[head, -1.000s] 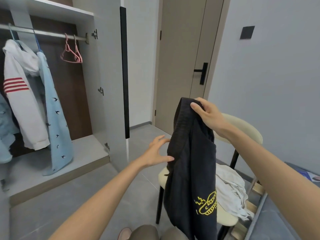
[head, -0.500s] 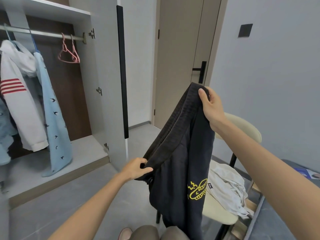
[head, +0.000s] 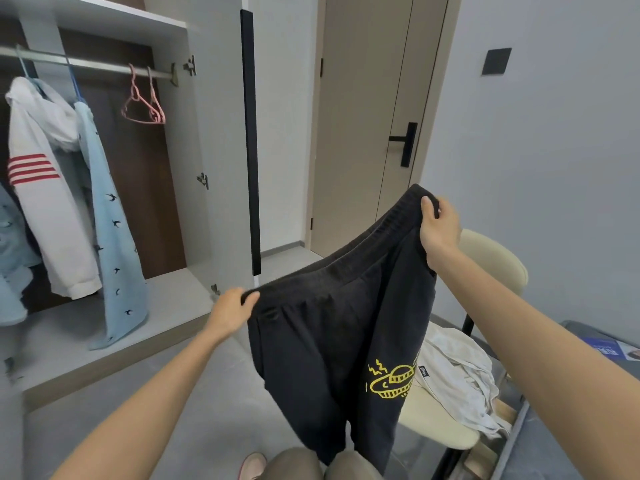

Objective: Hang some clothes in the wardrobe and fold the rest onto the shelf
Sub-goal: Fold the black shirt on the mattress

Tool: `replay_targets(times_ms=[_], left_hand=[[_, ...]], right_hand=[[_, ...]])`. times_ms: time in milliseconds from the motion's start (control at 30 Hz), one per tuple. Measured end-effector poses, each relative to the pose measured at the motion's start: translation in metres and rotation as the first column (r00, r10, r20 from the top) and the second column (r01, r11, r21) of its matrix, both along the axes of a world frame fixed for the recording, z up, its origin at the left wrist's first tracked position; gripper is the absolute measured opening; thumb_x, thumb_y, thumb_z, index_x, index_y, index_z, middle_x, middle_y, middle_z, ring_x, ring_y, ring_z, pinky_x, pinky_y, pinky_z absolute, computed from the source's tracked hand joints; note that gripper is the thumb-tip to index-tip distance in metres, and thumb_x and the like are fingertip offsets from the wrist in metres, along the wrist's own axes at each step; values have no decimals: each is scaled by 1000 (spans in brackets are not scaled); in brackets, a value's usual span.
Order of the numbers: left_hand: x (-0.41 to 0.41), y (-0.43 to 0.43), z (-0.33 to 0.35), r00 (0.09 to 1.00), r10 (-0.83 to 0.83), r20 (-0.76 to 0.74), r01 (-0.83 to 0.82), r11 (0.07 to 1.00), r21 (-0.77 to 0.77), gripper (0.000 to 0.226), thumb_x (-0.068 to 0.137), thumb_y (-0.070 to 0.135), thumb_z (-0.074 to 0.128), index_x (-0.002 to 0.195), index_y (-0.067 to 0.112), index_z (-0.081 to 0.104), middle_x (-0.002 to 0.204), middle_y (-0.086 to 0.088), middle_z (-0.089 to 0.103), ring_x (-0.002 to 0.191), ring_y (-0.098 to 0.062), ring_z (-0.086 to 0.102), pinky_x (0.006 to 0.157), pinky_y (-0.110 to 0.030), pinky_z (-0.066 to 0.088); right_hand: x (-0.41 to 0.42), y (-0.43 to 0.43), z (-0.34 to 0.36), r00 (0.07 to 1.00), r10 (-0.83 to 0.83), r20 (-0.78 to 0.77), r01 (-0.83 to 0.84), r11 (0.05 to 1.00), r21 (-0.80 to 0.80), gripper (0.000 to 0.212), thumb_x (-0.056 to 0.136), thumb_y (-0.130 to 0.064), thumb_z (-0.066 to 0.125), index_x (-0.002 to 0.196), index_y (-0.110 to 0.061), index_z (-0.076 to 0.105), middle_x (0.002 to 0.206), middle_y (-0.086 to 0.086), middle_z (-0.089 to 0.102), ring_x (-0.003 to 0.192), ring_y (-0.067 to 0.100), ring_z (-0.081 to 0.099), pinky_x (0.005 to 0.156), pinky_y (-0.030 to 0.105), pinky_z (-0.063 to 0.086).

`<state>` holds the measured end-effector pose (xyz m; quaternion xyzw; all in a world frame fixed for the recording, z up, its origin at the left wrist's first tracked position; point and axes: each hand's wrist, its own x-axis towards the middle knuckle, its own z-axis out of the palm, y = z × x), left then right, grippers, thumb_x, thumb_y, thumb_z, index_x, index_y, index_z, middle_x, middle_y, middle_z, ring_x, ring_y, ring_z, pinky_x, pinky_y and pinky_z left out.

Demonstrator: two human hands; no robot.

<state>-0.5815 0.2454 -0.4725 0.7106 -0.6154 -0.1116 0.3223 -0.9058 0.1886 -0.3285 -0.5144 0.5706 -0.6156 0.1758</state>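
Black sweatpants with yellow saucer print [head: 322, 341] hang in mid-air. Left grip [head: 230, 311] and right grip [head: 438, 223] each clench one waistband end. Band slopes up to the right, legs straight down. Open grey wardrobe [head: 207, 140] lies left, nearer left grip.

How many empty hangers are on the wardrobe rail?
2: one pink hanger and a second pink hanger beside it, at the right end of the rail. More may hide beyond the picture's left edge.

chair [head: 493, 261]: crumpled white garment [head: 457, 375] on seat | rail [head: 104, 65]: white jacket [head: 45, 216], blue shirt [head: 116, 258], pink hangers [head: 143, 105]
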Motion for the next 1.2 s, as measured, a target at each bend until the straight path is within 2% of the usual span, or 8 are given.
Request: replay_targets(times_ms=[200, 367, 500, 600, 700, 833, 1033, 1200], left_hand=[[13, -7, 66, 939, 203, -279, -271, 934, -233, 38, 91, 26, 55, 63, 12, 34, 61, -5, 42, 61, -23, 39, 54, -35, 25], [2, -9, 103, 890, 115, -441, -216, 959, -185, 28, 86, 25, 60, 67, 11, 45, 68, -5, 49, 65, -18, 44, 58, -29, 29], [-1, -6, 113, 860, 73, -505, -131, 988, -80, 21, 86, 26, 61, 77, 9, 51, 73, -8, 51, 68, -20, 46, 59, -28, 32], [-4, -2, 114, 780, 44, -624, -21, 999, 44, 20, 89, 25, 61, 80, 12, 50, 70, -6, 48, 56, -17, 42, 53, -23, 36], [-13, 1, 113, 688, -11, -726, 117, 988, 96, 17, 91, 27, 62, 87, 12, 55, 83, -7, 59, 75, -20, 57, 70, -26, 52], [-26, 4, 113, 677, -105, -729, 214, 975, 57, 19, 93, 28, 58, 83, 13, 56, 89, -8, 61, 83, -19, 63, 84, -32, 55], [-36, 8, 123, 702, -236, -671, 289, 957, -35, 21, 97, 27, 53, 88, 9, 58, 92, -14, 59, 87, -21, 64, 71, -26, 58], [-35, 5, 125, 678, -290, -676, 323, 943, -81, 22, 98, 24, 50, 93, 7, 62, 88, -12, 61, 77, -15, 64, 67, -20, 57]], right_hand=[[17, -7, -5, 988, -60, -144, 79, 988, 129, 25, 101, -33, 39, 104, -13, 54, 94, 1, 54, 87, 23, 50, 75, 34, 40], [49, -9, -14, 989, 93, -117, -54, 953, 298, 20, 101, -24, 38, 108, -7, 46, 99, 8, 46, 92, 29, 49, 76, 39, 44], [78, -2, -25, 963, 215, 161, -260, 898, 356, 26, 100, -20, 35, 110, 0, 47, 97, 13, 49, 88, 28, 49, 72, 38, 43], [97, 7, -30, 921, 295, 255, -367, 876, 313, 25, 99, -21, 38, 80, -6, 46, 76, 8, 44, 73, 22, 46, 67, 35, 40], [114, 18, -34, 923, 357, 143, -384, 882, 273, 34, 96, -21, 42, 64, -13, 34, 64, 5, 38, 62, 20, 39, 64, 37, 41], [134, 37, -40, 902, 431, -21, -414, 878, 240, 25, 95, -26, 48, 86, -4, 52, 84, 10, 60, 80, 26, 59, 80, 44, 54], [138, 48, -42, 867, 426, -258, -398, 904, 153, 25, 97, -31, 50, 103, -8, 54, 97, 3, 62, 92, 19, 57, 82, 35, 47], [133, 51, -38, 808, 546, -220, -501, 834, 230, 16, 95, -29, 52, 105, -17, 52, 102, -2, 60, 103, 17, 57, 90, 35, 48]])
